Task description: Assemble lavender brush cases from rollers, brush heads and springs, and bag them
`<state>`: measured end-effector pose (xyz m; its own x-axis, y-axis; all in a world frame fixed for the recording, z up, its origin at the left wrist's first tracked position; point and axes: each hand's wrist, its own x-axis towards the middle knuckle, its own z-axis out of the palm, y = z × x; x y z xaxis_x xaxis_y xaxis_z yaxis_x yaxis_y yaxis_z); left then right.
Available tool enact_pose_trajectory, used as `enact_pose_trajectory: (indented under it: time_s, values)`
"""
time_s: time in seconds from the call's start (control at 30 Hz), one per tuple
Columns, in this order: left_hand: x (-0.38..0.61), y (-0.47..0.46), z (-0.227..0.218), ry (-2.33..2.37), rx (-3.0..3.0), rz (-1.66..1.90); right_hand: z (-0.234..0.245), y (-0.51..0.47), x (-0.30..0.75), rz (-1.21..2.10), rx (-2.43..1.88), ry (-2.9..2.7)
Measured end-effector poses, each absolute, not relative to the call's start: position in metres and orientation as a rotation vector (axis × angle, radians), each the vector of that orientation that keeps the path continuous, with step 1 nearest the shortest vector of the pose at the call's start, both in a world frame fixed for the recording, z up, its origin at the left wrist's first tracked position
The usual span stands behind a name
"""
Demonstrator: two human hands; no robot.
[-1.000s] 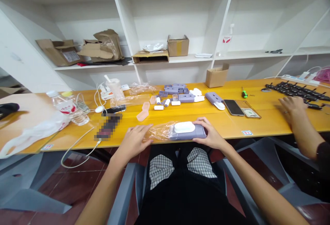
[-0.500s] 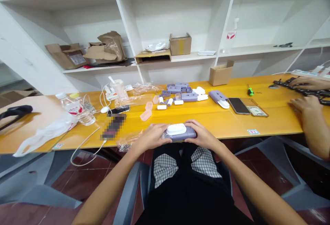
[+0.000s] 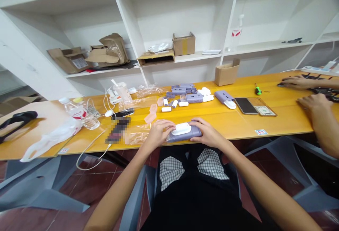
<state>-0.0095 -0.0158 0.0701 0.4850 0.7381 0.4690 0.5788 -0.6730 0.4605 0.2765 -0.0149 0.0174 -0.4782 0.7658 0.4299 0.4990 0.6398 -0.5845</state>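
Note:
A purple device with a white top piece (image 3: 182,131) lies at the near edge of the yellow table (image 3: 278,120). My left hand (image 3: 158,133) grips its left end with curled fingers. My right hand (image 3: 207,134) holds its right end. An empty clear plastic bag (image 3: 136,136) lies on the table just left of my left hand.
More purple and white parts (image 3: 185,95) lie mid-table with small white cylinders and pink caps. A phone (image 3: 245,105), a banknote, a green screwdriver (image 3: 257,90) and a small cardboard box (image 3: 227,73) are to the right. Another person's hands (image 3: 312,100) work at far right. Bottle, cables and white bag sit left.
The purple device has come out of the clear bag, which now lies to the left. My left hand moved right onto the device. The other person's hands shifted further right.

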Motion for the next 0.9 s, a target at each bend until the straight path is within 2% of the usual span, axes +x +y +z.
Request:
enact_pose_trajectory:
  time_s: [0.2,0.47,0.9]
  values:
    - [-0.001,-0.008,0.071,1.168,2.517,0.925,0.022,-0.02,0.269,0.526,-0.98,-2.162]
    - [-0.039,-0.012,0.066,1.366,2.589,0.305,0.006,-0.021,0.272,0.548,-1.005,-2.061]
    - [-0.015,-0.015,0.059,1.206,2.624,0.485,0.007,-0.019,0.249,0.575,-0.976,-2.057]
